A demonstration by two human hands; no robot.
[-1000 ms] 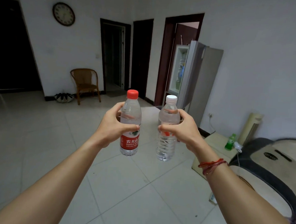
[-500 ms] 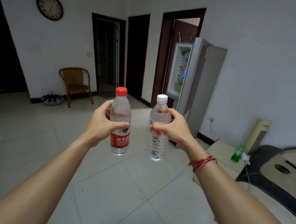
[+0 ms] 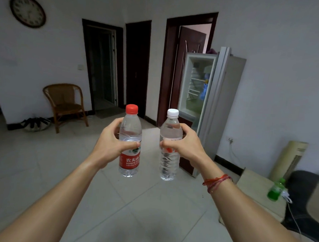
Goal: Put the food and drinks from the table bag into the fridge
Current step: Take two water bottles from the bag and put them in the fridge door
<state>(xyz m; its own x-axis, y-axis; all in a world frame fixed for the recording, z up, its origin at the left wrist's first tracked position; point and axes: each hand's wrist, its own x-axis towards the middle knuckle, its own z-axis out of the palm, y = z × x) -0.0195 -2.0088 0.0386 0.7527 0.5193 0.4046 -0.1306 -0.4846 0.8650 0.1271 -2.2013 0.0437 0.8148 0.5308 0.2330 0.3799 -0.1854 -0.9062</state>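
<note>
A round clock (image 3: 27, 11) hangs high on the left wall, and below it a wicker chair (image 3: 65, 104) stands on the tiled floor (image 3: 41, 170) against that wall, beside a dark open doorway (image 3: 102, 66).

The left hand (image 3: 110, 144) is wrapped around the middle of a red-cap bottle (image 3: 130, 141), thumb across the front just above its red label, fingers curled round the back. The bottle is upright and carried in the air above the floor.

Just beside it, not touching, the right hand (image 3: 187, 145) is closed round a white-cap bottle (image 3: 170, 147), also upright and at the same height. A red cord bracelet (image 3: 216, 182) circles the right wrist.

Behind the white-cap bottle, well apart, the fridge (image 3: 228, 106) stands against the right wall with its door (image 3: 195, 87) swung open, shelves and some blurred contents showing inside.

At the far right a green bottle (image 3: 276, 190) sits on the near right corner of a low pale stand (image 3: 255, 187), with a tall cream appliance (image 3: 291, 159) behind it.
</note>
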